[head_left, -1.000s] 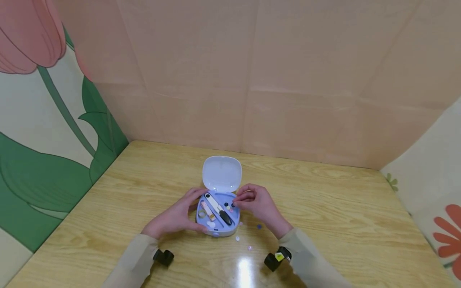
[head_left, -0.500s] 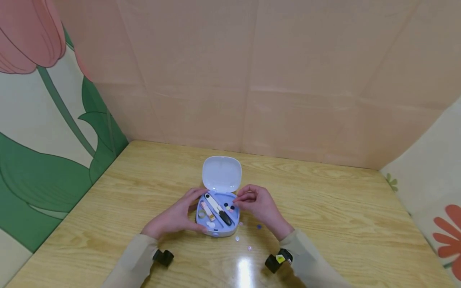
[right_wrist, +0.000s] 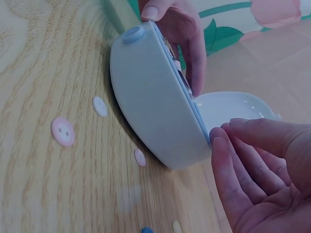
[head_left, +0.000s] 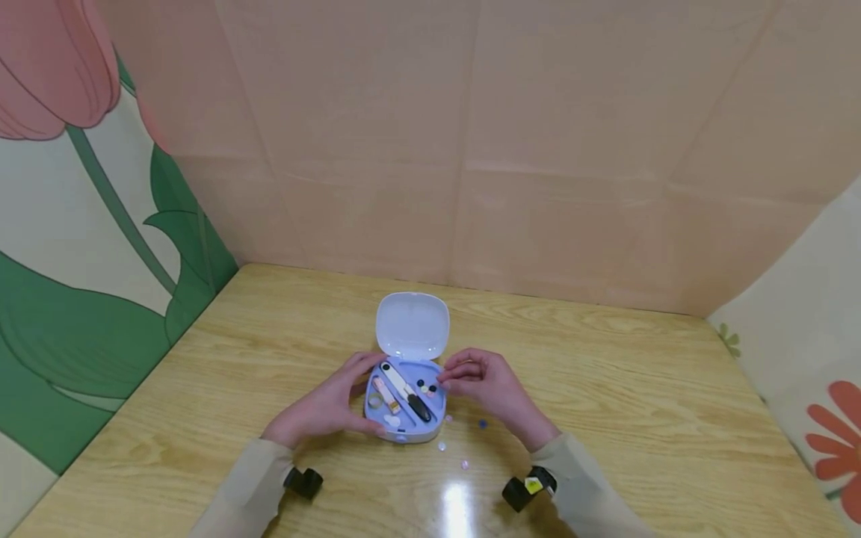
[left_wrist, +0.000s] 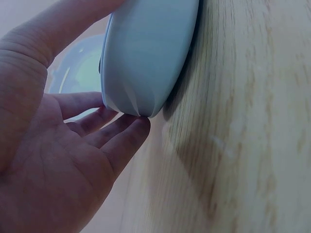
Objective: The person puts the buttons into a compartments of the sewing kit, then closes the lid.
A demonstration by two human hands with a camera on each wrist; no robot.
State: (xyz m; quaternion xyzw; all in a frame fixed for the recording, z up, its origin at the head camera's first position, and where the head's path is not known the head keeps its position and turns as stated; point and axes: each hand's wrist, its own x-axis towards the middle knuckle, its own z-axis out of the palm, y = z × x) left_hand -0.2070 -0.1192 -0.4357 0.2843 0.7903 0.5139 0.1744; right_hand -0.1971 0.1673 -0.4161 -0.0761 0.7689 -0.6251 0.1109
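Observation:
An oval sewing box [head_left: 404, 436], pale blue-white, lies on the table with its lid [head_left: 412, 326] raised at the back. My left hand [head_left: 329, 403] grips its left side, thumb at the front and fingers round the rear corner. In the right compartment lie several small buttons [head_left: 433, 388], black, white and pink. A white tool with a black end [head_left: 418, 407] lies diagonally across the middle. At the right rim is my right hand [head_left: 487, 381], fingers loosely bent. In the right wrist view its fingertips [right_wrist: 219, 133] are at the edge, with nothing seen between them.
On the wooden table right of the box lie loose buttons: a blue one [head_left: 483, 424], a white one [right_wrist: 100, 106], a larger pink one [right_wrist: 63, 131] and a smaller pink one [right_wrist: 140, 157]. A pale yellow piece [right_wrist: 176, 226] shows low in the right wrist view.
My right hand has drawn slightly right, off the black button its fingertips overlapped a second ago; that button now shows among the others in the compartment. My left hand keeps its grip.

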